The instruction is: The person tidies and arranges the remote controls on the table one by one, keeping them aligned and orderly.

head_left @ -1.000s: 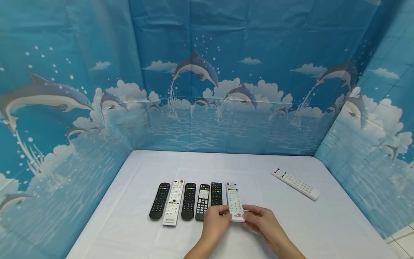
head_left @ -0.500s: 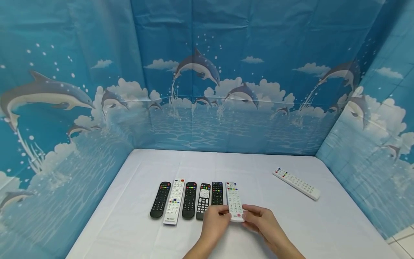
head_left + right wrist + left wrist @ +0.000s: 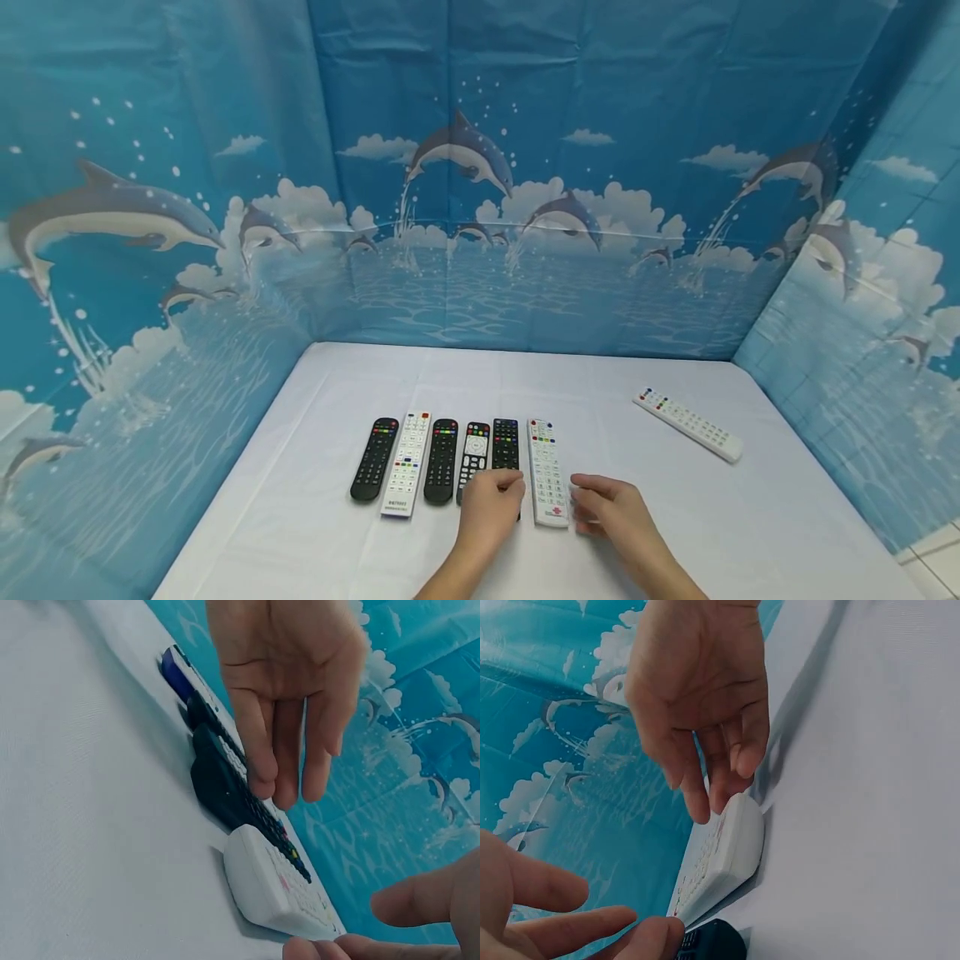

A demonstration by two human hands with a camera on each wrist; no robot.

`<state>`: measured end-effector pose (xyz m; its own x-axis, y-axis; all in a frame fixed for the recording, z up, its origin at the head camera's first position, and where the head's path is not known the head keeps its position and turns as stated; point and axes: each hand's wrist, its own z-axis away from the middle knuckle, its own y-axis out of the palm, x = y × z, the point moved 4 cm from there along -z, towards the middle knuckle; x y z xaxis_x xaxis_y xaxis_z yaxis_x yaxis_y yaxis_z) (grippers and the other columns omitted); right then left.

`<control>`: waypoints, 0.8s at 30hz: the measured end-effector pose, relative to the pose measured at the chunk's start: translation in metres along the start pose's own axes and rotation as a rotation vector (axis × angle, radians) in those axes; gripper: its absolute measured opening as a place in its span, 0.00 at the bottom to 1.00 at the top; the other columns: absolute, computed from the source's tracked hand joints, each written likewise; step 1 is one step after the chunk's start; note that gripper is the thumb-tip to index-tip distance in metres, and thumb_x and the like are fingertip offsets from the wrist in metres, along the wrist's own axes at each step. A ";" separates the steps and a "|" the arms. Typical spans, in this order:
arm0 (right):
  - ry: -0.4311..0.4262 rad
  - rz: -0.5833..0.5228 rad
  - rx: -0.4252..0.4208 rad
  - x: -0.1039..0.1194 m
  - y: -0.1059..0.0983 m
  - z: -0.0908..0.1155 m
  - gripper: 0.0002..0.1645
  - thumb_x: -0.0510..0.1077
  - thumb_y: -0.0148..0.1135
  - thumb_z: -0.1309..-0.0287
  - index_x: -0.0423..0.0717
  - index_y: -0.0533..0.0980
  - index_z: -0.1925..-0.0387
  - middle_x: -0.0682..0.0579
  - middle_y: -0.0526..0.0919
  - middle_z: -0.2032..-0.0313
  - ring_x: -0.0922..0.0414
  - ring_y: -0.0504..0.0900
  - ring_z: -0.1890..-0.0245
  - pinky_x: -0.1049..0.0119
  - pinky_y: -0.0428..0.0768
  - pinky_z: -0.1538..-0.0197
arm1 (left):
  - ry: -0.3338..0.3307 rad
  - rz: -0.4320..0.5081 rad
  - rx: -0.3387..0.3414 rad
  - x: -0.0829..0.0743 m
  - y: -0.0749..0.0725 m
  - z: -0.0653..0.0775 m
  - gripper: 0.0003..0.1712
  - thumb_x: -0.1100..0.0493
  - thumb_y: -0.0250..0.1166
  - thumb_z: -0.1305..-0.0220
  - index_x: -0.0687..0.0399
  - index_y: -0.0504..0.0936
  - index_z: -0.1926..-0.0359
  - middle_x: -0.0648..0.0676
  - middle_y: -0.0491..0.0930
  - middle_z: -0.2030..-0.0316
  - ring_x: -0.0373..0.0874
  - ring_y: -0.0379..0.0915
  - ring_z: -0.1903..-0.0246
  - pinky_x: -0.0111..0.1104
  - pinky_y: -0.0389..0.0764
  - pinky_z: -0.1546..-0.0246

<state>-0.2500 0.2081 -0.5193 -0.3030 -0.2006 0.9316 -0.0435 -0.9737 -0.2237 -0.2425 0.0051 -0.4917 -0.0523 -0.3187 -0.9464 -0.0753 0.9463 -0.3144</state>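
Observation:
A white remote control (image 3: pixel 548 479) with a pink logo at its near end lies on the white-covered table, between both hands. My left hand (image 3: pixel 489 510) hovers just to its left, over the near ends of a black remote (image 3: pixel 506 444) and a black remote with pale keys (image 3: pixel 475 446). In the right wrist view the fingers (image 3: pixel 289 757) of this hand hang loosely and hold nothing. My right hand (image 3: pixel 618 521) is just right of the white remote, its fingers slightly bent and apart from it.
Left of these, a black remote (image 3: pixel 441 462), a long white remote (image 3: pixel 407 467) and another black remote (image 3: pixel 374 461) continue the row. A white remote (image 3: pixel 688 423) lies slanted at the back right. Blue dolphin-print sheets (image 3: pixel 465 292) wall the table's back and sides.
Both hands have let go of the middle white remote and moved apart, the left to the left, the right slightly to the right. The remote's near end now appears lower in the view.

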 end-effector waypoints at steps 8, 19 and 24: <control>-0.018 0.053 -0.002 0.000 -0.003 -0.001 0.20 0.41 0.63 0.36 0.33 0.80 0.45 0.45 0.85 0.54 0.52 0.84 0.63 0.60 0.87 0.61 | -0.011 -0.017 0.010 -0.003 -0.005 -0.005 0.09 0.62 0.65 0.35 0.60 0.89 0.58 0.45 0.85 0.68 0.36 0.77 0.68 0.32 0.79 0.68; -0.024 0.077 0.048 -0.002 0.004 -0.003 0.25 0.44 0.64 0.35 0.32 0.77 0.42 0.47 0.86 0.60 0.52 0.85 0.63 0.60 0.86 0.61 | -0.040 0.040 0.121 -0.002 0.010 -0.003 0.10 0.63 0.65 0.37 0.62 0.89 0.59 0.51 0.87 0.63 0.37 0.78 0.67 0.29 0.79 0.70; -0.042 0.093 0.036 -0.001 0.000 -0.004 0.24 0.42 0.63 0.37 0.31 0.78 0.43 0.47 0.86 0.60 0.52 0.85 0.64 0.60 0.87 0.61 | -0.013 0.019 0.133 -0.006 0.016 -0.005 0.09 0.63 0.66 0.38 0.60 0.89 0.60 0.49 0.87 0.62 0.37 0.78 0.63 0.30 0.79 0.67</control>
<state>-0.2532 0.2090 -0.5216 -0.2642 -0.2934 0.9187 0.0173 -0.9539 -0.2997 -0.2484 0.0218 -0.4911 -0.0393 -0.3009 -0.9529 0.0587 0.9513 -0.3028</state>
